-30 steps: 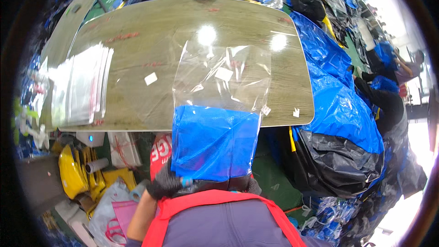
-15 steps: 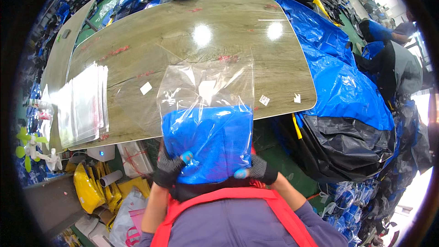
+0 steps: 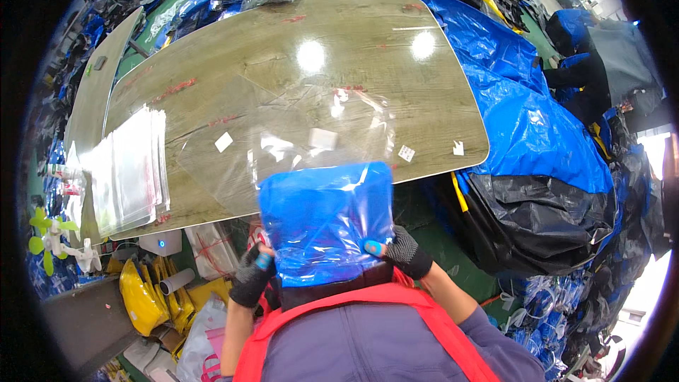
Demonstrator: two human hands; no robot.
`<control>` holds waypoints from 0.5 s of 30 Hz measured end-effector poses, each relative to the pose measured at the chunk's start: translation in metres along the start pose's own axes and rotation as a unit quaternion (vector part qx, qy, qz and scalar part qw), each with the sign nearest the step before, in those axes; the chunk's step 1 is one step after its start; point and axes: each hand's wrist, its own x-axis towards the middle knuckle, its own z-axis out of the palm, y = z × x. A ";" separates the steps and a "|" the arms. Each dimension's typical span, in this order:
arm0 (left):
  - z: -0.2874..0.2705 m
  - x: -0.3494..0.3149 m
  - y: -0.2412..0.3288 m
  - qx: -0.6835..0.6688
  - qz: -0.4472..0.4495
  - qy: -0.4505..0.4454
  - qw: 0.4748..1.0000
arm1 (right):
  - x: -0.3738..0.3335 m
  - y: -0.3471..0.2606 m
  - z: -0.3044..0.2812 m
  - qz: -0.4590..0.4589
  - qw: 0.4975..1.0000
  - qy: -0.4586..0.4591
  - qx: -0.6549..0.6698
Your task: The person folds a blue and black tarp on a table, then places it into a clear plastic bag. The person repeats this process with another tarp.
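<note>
A folded blue sheet bundle point(image 3: 325, 223) with a black lower edge sits inside a clear plastic bag point(image 3: 353, 127), held against my front at the table's near edge. The bag's loose, unfilled end spreads over the tabletop. My right hand point(image 3: 407, 251), in a black dotted glove with a blue thumb cover, grips the bundle's lower right side, thumb on top. At the lower left, my left hand point(image 3: 253, 274), gloved alike, is beside the bundle's edge. It is blurred and its fingers are mostly hidden, so I cannot tell whether it holds the bag.
The wood-look table point(image 3: 283, 42) carries a stack of clear bags point(image 3: 134, 170) at left and small white labels point(image 3: 224, 142). A large blue and black sheet heap point(image 3: 530, 148) lies at right. Yellow folded pieces point(image 3: 141, 297) stand lower left. Another person point(image 3: 608, 64) is at far right.
My left hand has slid from the bundle's front to its left edge. The bundle has tilted and shifted slightly right, and the bag's loose end lies flatter. The right hand has moved slightly up and outward.
</note>
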 end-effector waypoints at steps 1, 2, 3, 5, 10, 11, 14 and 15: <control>-0.006 0.002 -0.002 -0.013 0.022 0.025 0.999 | 0.001 0.000 -0.003 -0.011 0.999 -0.032 0.001; -0.011 0.003 -0.003 -0.027 0.038 0.043 0.998 | 0.000 -0.002 -0.004 -0.029 0.998 -0.042 -0.020; -0.015 0.005 -0.004 -0.056 0.061 0.090 0.993 | 0.002 -0.005 -0.004 -0.043 0.993 -0.099 -0.053; -0.018 0.007 0.000 0.173 0.033 -0.042 0.983 | 0.006 -0.014 -0.003 -0.042 0.993 -0.053 0.097; 0.001 0.024 0.029 0.096 -0.063 -0.012 0.993 | 0.019 -0.032 -0.002 -0.093 0.989 -0.091 -0.067; 0.006 0.028 0.032 -0.085 0.003 -0.043 0.995 | 0.018 -0.031 0.000 -0.108 0.988 -0.099 -0.049; 0.009 0.039 0.028 0.258 0.029 0.011 0.966 | 0.026 -0.021 0.001 -0.132 0.985 -0.030 0.107; 0.006 0.043 0.020 0.254 0.039 0.015 0.966 | 0.027 -0.018 0.000 -0.145 0.974 0.003 0.175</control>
